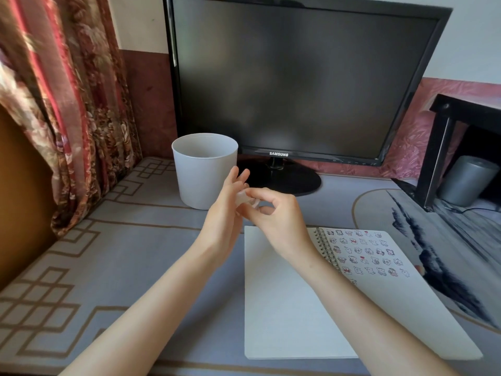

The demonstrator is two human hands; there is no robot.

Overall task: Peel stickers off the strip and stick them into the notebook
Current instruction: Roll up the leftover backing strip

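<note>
Bin: a white plastic bin stands upright on the bench, just left of the monitor's round base. Only its inner wall shows; its floor is hidden.
Shelf: a black shelf at the right edge has a grey cylinder standing under its top.
Edges: a flowered curtain hangs along the left side, and a dark Samsung monitor closes off the back. The bench's front edge runs under the forearms.
Room: bare patterned bench surface lies left of the notebook, between it and the curtain.
Notebook: spiral-bound, lying open and flat at centre right. The left page is blank white, and the right page carries rows of small cartoon stickers.
Strip: a small translucent strip is held in the air above the notebook's far left corner, in front of the bin.
Hands: they are together. The right hand pinches the strip between thumb and forefinger. The left hand stands with fingers up against it, and I cannot tell whether it grips the strip.
</note>
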